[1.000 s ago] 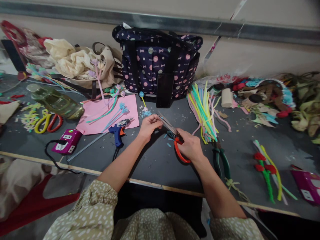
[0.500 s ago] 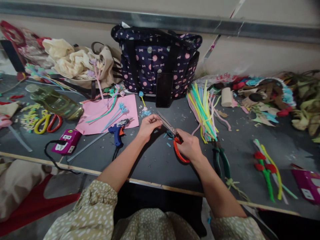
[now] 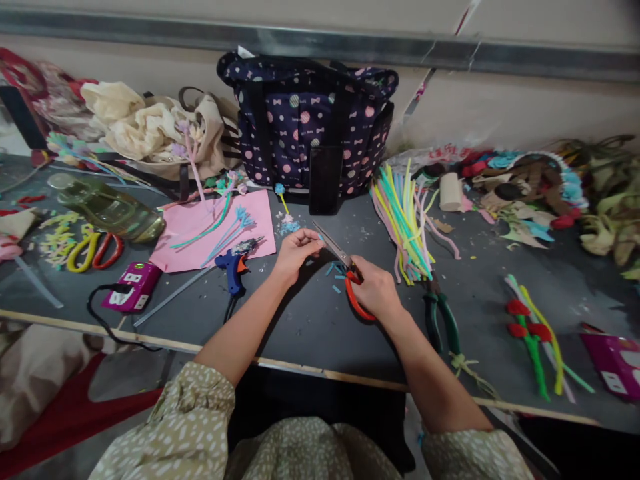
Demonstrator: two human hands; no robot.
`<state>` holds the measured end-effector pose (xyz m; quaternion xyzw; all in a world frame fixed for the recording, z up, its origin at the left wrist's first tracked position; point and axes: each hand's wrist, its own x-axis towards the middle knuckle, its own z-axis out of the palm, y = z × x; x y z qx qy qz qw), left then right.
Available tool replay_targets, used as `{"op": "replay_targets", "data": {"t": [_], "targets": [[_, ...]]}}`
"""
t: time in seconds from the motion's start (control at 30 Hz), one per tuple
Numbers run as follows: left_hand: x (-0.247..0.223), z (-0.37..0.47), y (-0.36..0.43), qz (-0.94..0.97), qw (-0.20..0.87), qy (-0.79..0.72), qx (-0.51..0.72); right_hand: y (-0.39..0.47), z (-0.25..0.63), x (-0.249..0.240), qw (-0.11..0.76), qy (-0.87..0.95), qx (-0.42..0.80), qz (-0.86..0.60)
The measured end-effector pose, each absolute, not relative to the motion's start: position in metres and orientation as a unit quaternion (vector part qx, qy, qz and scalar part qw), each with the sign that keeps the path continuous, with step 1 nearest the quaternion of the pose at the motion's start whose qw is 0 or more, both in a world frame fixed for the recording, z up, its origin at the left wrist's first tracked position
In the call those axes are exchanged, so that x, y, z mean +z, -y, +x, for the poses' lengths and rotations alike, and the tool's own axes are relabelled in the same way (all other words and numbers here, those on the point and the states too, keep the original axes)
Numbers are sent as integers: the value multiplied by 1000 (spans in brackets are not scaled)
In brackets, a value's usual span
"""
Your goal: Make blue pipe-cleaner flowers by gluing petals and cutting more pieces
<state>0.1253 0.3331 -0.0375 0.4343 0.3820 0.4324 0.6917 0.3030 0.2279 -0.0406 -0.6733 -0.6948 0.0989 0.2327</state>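
Note:
My right hand (image 3: 375, 288) is closed round the red handles of a pair of scissors (image 3: 334, 245), whose blades point up and left. Fingertips of my left hand (image 3: 299, 253) are pinched beside the blades, on what looks like a short blue pipe cleaner (image 3: 321, 237); most of it is hidden. Below the blades, several short blue cut pieces (image 3: 337, 272) lie on the dark table (image 3: 310, 340). Left of my left hand rests a blue glue gun (image 3: 231, 270), by a pink sheet (image 3: 200, 223) bearing pipe-cleaner flowers (image 3: 243, 219).
A dark patterned bag (image 3: 305, 120) stands behind, a phone (image 3: 325, 180) leaning on it. Pipe cleaners (image 3: 405, 223) and green-handled pliers (image 3: 440, 317) lie right. Leftward are a bottle (image 3: 107, 207), a second pair of scissors (image 3: 95, 250) and a purple power strip (image 3: 133, 287).
The view has shifted slightly. Both hands keep nearly the same pose, the scissor blades still beside my left fingertips.

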Motion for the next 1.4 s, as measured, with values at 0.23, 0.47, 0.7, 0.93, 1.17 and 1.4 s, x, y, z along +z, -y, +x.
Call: {"op": "replay_targets", "data": {"t": [0.23, 0.47, 0.7, 0.93, 1.17, 1.4], "targets": [[-38, 125, -334, 433, 695, -372, 437, -227, 306, -35, 262, 671, 87, -689], [-39, 125, -334, 431, 700, -364, 439, -225, 308, -31, 261, 664, 91, -695], [-37, 125, -333, 435, 697, -362, 440, -220, 303, -23, 295, 697, 99, -647], [-33, 126, -332, 434, 696, -345, 455, -221, 300, -28, 255, 685, 59, -679], [-33, 125, -331, 448, 690, -341, 454, -223, 299, -31, 250, 690, 71, -676], [-35, 124, -332, 449, 697, -333, 450, -224, 300, -35, 250, 699, 87, -664]]}}
